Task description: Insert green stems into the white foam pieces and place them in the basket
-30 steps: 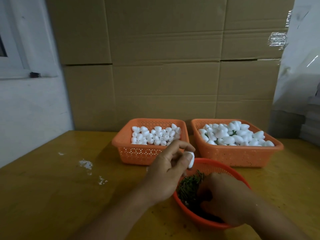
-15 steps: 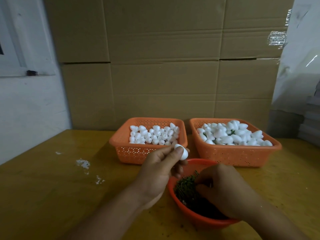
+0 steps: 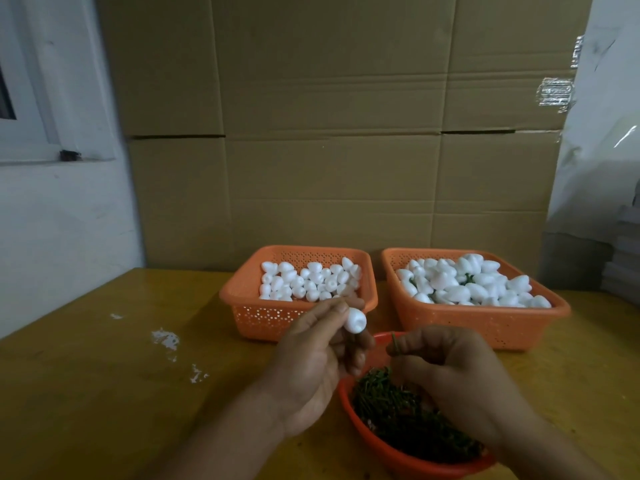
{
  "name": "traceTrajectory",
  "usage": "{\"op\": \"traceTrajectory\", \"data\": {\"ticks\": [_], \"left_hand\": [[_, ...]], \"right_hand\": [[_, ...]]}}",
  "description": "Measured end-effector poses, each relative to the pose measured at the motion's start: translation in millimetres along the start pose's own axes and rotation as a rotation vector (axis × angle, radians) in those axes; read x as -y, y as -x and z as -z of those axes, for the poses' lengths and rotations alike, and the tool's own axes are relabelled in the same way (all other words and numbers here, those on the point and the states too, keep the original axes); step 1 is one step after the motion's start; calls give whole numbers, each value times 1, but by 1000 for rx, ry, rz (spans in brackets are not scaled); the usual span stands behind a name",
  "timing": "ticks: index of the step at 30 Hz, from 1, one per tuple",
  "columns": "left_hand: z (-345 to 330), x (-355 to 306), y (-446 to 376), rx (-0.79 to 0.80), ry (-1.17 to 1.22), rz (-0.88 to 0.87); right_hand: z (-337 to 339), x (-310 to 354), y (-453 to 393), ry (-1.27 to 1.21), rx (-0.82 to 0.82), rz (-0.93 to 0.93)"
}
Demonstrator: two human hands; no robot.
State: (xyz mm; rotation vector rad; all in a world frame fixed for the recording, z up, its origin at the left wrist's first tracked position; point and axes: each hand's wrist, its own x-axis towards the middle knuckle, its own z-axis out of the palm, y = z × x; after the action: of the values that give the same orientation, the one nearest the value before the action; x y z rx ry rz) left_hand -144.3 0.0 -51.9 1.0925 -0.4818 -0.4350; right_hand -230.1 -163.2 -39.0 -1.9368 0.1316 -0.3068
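My left hand (image 3: 313, 362) pinches a white foam piece (image 3: 355, 320) between thumb and fingertips, in front of the left orange basket (image 3: 242, 303), which holds plain white foam pieces. My right hand (image 3: 453, 368) is raised above the round orange bowl (image 3: 391, 448) of green stems and pinches one thin green stem (image 3: 394, 342), a little to the right of the foam piece. The two are apart. The right orange basket (image 3: 485, 323) is heaped with foam pieces, some showing green stems.
A wall of cardboard boxes (image 3: 329, 133) stands right behind the baskets. White crumbs (image 3: 166, 337) lie on the yellow table (image 3: 104, 393) to the left. A white wall is at the left and plastic-wrapped stacks (image 3: 609, 237) at the right.
My right hand has come up out of the bowl holding a stem. My left hand has lifted the foam piece slightly and turned it towards the right hand.
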Motion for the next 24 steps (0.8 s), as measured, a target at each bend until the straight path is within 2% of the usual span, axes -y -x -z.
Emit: {"op": "traceTrajectory", "data": {"ticks": [8, 14, 19, 24], "left_hand": [[-3, -2, 2, -13, 9, 45], [-5, -5, 3, 4, 44, 75], [-5, -6, 5, 21, 50, 124], [-6, -5, 6, 39, 14, 143]], "right_hand": [[-1, 5, 1, -160, 37, -18], [-3, 9, 3, -284, -1, 42], [-6, 11, 6, -343, -125, 176], [-11, 12, 8, -432, -106, 206]]}}
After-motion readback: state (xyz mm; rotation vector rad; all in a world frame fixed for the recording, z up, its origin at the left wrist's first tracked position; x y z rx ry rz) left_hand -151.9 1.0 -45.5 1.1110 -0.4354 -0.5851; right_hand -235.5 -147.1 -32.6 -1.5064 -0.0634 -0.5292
